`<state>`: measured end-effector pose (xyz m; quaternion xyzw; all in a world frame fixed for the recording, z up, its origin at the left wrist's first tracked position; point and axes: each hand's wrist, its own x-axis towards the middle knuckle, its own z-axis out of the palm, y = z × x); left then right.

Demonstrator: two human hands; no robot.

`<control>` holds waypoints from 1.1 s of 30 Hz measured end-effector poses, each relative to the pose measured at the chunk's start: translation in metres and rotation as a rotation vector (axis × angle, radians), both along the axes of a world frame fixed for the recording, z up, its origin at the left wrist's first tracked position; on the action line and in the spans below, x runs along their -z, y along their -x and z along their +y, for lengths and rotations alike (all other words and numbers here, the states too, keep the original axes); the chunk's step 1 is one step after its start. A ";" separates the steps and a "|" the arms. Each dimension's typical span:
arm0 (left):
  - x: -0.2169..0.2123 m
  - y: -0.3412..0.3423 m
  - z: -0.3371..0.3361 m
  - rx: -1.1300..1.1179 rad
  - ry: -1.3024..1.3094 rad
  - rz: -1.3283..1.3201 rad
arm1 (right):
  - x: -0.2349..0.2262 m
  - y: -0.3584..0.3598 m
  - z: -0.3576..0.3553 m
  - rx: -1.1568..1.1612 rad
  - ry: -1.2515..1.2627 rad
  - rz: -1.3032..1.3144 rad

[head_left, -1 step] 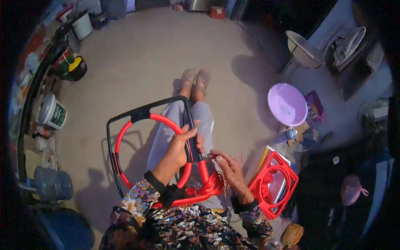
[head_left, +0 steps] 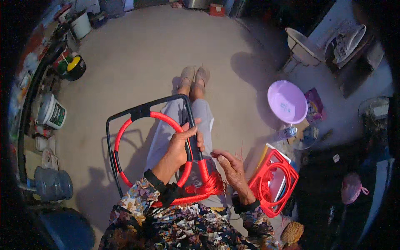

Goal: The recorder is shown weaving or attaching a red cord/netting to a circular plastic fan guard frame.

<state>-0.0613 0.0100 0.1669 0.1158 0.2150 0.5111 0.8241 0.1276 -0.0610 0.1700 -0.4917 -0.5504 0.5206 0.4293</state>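
Note:
A black rectangular frame with a ring inside it [head_left: 123, 133] lies over my lap; much of the ring and the frame's lower right side is wound in red cord [head_left: 203, 170]. My left hand [head_left: 180, 146] is wrapped round the right side of the frame and ring. From the lower right corner hangs a loose bundle of red cord [head_left: 213, 184]. Just right of that bundle is my right hand [head_left: 230, 167], thumb against bent fingers. What these fingers hold, if anything, I cannot make out.
At my right, a red frame with a ring [head_left: 273, 183] rests on a box of things. Beyond it stand a spray can [head_left: 287, 132] and a lilac basin [head_left: 287, 102]. Buckets [head_left: 52, 111] and a large water bottle [head_left: 53, 183] line the left side.
My right hand has shifted very slightly to the right. My left hand keeps its hold on the frame.

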 end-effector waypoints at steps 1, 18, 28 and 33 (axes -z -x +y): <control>0.002 -0.002 0.001 0.021 -0.006 -0.005 | -0.002 -0.003 -0.008 0.015 -0.117 -0.099; 0.042 -0.007 -0.004 0.071 0.206 0.117 | -0.023 0.053 -0.057 -0.638 -0.637 -1.291; 0.019 -0.012 -0.006 0.252 0.068 0.164 | -0.041 0.006 -0.065 -0.359 -0.004 -0.239; 0.023 -0.006 -0.005 0.376 0.034 0.176 | -0.041 -0.035 -0.064 0.104 0.313 0.622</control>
